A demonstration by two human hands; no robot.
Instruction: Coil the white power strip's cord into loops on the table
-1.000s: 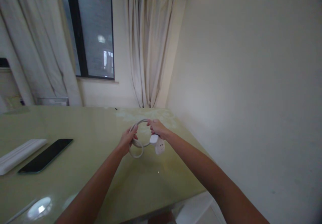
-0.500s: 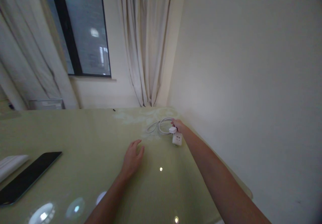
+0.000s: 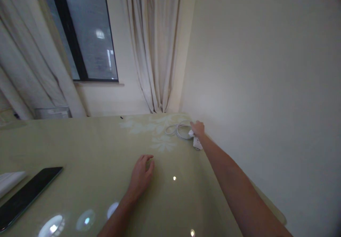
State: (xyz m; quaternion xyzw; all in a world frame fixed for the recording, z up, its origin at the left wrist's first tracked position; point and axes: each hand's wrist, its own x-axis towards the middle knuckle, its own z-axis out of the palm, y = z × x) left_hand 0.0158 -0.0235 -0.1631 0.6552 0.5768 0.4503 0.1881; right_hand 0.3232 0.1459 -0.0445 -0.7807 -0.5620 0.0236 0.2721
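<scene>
At the far right corner of the table (image 3: 87, 151), close to the wall (image 3: 253, 87), the cord (image 3: 180, 136) lies in loose loops with its plug (image 3: 191, 133) and socket (image 3: 196, 144) at the right end. The right hand (image 3: 197, 128) is there too, arm stretched forward, its fingers drawn together and clamped on the cord beside the plug (the hand hides part of that join, so the exact hold of each finger cannot be told). The socket sits just under the wrist, on the near side of the hand, and the loops spread out to the hand's left.

Nearer the body, the left hand (image 3: 141, 174) hovers over or rests on the table, which of the two I cannot tell; its thumb and fingers are apart, well away from the cord. Pale flowers (image 3: 163, 144) pattern the table between the left hand and the loops. Over at the left edge lie a black slab (image 3: 29, 196) and, beside it, a white bar (image 3: 10, 182), both cut off by the frame. Behind the table hang curtains (image 3: 156, 45) next to a window (image 3: 89, 31).
</scene>
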